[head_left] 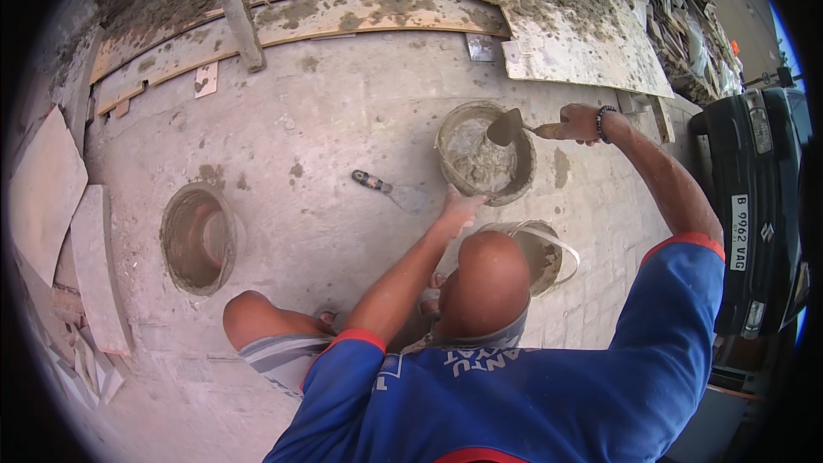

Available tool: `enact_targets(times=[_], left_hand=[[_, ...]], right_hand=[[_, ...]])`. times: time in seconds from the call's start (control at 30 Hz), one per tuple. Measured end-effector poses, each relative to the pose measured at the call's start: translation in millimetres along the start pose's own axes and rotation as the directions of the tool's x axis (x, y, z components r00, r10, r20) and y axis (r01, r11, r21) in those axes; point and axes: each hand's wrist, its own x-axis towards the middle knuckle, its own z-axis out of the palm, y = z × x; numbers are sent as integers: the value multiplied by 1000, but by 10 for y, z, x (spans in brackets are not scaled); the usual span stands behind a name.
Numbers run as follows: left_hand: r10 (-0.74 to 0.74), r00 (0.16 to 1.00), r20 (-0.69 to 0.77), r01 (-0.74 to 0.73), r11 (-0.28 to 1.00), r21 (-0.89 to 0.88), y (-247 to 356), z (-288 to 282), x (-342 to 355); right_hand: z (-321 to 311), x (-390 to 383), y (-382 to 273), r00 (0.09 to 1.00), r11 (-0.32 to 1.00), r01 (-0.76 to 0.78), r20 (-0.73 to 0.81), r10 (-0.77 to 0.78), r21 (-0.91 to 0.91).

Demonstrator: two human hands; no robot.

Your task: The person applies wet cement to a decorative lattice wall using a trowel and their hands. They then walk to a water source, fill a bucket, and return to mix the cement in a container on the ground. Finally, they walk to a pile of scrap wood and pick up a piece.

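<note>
My right hand (581, 123) grips the wooden handle of a trowel (506, 128), whose blade is over a mortar-caked bucket (527, 167) holding wet grey mix. My left hand (459, 204) has its fingers on that bucket's near rim, closed on it as far as I can make out. A putty knife (403, 195) with a dark handle lies on the concrete floor left of the bucket. Between my right forearm and my knee is another bucket (549, 270) with a pale handle.
An empty dirty bucket (184, 236) sits at left, near leaning boards (99, 266). Mortar-spattered planks (369, 13) and a board (583, 43) run across the back, beside an upright post (236, 13). A debris pile (686, 26) stands back right, a dark vehicle (759, 171) at right.
</note>
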Motion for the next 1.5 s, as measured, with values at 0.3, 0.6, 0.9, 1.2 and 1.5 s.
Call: enact_targets(times=[0.3,0.6,0.9,1.2,1.5], left_hand=[[134,966,-223,-227,855,-467,-296,446,387],[234,917,-324,-361,833,-419,-436,446,674],[31,982,-187,-45,996,-71,524,-275,486],[228,849,-476,-336,929,-154,43,-27,641],[87,942,-325,-186,939,-289,-47,-36,375]], right_hand=[[318,454,-282,979,975,165,92,-180,149],[1392,1238,-40,818,714,474,-42,-573,-515],[1535,776,24,922,749,-90,340,-187,656],[1297,274,-163,968,918,181,102,-230,353],[1354,-80,-417,866,833,411,-126,-483,-371]])
